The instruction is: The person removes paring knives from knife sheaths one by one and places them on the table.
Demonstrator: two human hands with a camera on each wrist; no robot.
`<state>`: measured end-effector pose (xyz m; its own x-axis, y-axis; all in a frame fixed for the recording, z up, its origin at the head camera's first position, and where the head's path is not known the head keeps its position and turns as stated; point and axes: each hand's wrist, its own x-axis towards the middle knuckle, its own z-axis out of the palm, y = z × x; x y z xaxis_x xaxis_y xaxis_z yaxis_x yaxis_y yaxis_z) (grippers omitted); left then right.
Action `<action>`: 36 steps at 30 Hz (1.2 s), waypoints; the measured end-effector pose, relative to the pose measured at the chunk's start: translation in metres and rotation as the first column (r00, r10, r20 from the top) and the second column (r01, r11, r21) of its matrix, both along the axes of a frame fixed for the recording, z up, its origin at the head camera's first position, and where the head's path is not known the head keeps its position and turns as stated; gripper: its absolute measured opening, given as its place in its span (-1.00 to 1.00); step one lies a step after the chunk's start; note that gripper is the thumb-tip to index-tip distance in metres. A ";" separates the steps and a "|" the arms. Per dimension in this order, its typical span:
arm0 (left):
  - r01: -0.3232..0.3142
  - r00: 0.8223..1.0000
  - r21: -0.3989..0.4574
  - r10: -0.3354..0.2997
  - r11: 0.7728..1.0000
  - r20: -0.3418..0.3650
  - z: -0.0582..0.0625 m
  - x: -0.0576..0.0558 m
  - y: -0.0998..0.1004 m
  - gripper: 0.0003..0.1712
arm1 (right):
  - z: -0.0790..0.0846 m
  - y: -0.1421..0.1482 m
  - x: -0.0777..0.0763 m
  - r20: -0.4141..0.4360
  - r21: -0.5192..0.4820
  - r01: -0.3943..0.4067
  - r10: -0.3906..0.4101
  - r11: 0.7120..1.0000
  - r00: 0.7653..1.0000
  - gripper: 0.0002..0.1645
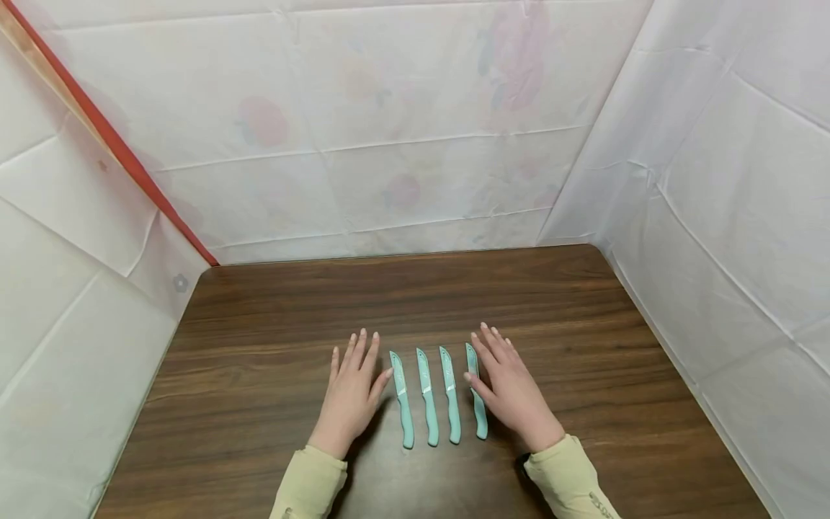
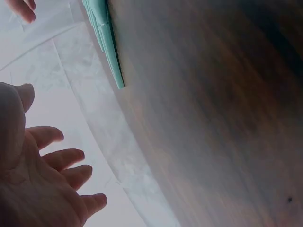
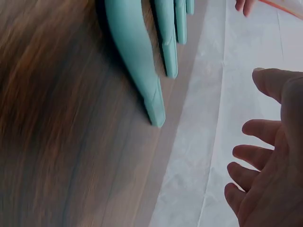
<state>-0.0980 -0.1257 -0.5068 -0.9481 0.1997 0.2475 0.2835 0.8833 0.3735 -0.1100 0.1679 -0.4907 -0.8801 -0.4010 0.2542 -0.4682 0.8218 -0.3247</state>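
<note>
Several knives with turquoise handles and turquoise patterned blades lie side by side on the brown table, blades pointing away from the person. Leftmost is one knife [image 1: 406, 422], and the rightmost knife [image 1: 480, 419] is partly covered by the right hand. The left hand [image 1: 349, 396] is spread just left of the row, holding nothing. The right hand [image 1: 512, 389] extends over the rightmost blade, its fingers spread and nothing gripped. Both wrist views show the palms, left hand [image 2: 42, 189] and right hand [image 3: 270, 175], raised off the tabletop with fingers slightly bent.
The dark wood-grain table [image 1: 292, 303] has rounded far corners. White sheeting hangs around it: a back sheet [image 1: 389, 173] with faded prints, a left sheet [image 1: 58, 346] and a right sheet [image 1: 726, 216]. A red strip [image 1: 130, 162] runs down the back left corner.
</note>
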 end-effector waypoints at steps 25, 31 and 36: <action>0.154 0.988 -0.018 -0.153 0.988 0.023 -0.005 -0.012 -0.012 -0.34 | -0.005 -0.053 0.021 -0.015 0.071 -0.257 0.258 0.964 0.966 -0.20; 0.183 0.982 -0.026 -0.181 0.983 0.062 -0.004 -0.016 -0.013 -0.36 | -0.009 -0.067 0.029 -0.008 0.087 -0.307 0.309 0.948 0.951 -0.20; 0.223 0.971 -0.044 -0.218 0.974 0.097 -0.003 -0.017 -0.013 -0.38 | -0.011 -0.074 0.035 -0.011 0.107 -0.343 0.346 0.933 0.938 -0.20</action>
<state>-0.1152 -0.1387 -0.5102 -0.8972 0.4171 0.1453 0.4406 0.8223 0.3600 -0.0750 0.0934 -0.5021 -0.6761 -0.7033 0.2196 -0.7365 0.6365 -0.2292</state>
